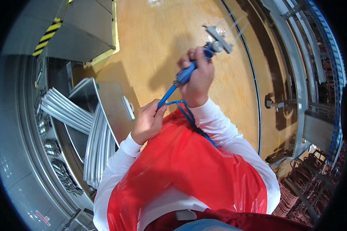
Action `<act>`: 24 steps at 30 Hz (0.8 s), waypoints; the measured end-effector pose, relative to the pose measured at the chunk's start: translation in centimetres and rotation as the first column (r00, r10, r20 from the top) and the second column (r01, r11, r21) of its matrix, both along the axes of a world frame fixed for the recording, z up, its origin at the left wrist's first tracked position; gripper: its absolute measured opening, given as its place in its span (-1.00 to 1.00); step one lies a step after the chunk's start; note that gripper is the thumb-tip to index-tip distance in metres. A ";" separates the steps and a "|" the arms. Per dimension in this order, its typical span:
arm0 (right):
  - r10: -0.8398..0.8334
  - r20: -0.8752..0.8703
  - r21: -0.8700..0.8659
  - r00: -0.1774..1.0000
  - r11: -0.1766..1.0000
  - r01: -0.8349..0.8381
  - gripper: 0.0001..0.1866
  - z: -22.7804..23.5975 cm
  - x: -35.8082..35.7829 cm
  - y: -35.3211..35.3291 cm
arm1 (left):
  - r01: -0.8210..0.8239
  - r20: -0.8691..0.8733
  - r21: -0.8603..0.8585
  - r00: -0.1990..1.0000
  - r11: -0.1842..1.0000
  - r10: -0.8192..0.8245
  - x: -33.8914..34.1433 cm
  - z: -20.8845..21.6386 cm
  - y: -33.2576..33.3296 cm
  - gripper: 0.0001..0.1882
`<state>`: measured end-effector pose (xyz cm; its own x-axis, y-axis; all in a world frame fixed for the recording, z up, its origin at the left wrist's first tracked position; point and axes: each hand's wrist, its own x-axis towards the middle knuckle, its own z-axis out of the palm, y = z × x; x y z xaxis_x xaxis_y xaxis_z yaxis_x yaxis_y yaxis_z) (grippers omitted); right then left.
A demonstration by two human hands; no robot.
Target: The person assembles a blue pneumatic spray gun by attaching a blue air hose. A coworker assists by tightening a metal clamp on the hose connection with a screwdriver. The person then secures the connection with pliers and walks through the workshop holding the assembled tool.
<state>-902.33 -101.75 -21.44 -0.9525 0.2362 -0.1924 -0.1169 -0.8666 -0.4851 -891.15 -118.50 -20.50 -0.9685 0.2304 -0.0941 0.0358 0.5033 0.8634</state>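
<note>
My right hand [199, 82] is closed round the handle of a blue hose-fed gun [187, 73]. At its far end sits a metal crossbar head [219, 40], from which several thin pale lines run up and to the right; blur hides whether these are prongs or jets. Lower and to the left, my left hand [148, 120] grips the blue hose [167, 96] where it leaves the handle. Thin blue cords [191, 115] hang by my right wrist and run down over my red apron [189, 161].
On the left, a metal bin [108, 104] holds a bundle of long silvery rods [94, 142]. Beyond it stands a grey cabinet [85, 30] with yellow-black tape. A metal frame [302, 77] with a blue chain runs along the right, near reddish stacked racks [293, 196]. The floor [150, 42] is tan.
</note>
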 end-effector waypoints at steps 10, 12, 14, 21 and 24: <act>0.445 -0.082 -0.154 0.892 0.878 -0.453 -0.89 3.4 -33.0 -4.4 | -0.226 0.044 0.300 0.974 0.927 0.224 -31.5 0.5 -3.7 -0.52; 0.407 -0.003 -0.069 0.914 0.911 -0.406 -0.84 2.3 -39.1 -5.0 | -0.203 -0.116 0.043 0.972 0.978 0.206 -37.1 0.6 -2.8 -0.55; 0.356 0.035 -0.026 0.934 0.935 -0.355 -0.83 1.3 -45.4 -5.9 | -0.163 -0.196 0.028 0.967 0.986 0.165 -43.5 0.2 -3.6 -0.61; 0.330 0.121 0.002 0.936 0.943 -0.333 -0.79 1.2 -69.8 -12.0 | -0.118 -0.360 -0.078 0.929 0.990 0.083 -67.6 -1.1 -10.0 -0.56; 0.283 0.107 0.057 0.953 0.955 -0.290 -0.78 3.6 -79.2 -14.5 | -0.094 0.069 0.350 0.995 0.932 0.075 -77.7 0.3 -13.2 -0.54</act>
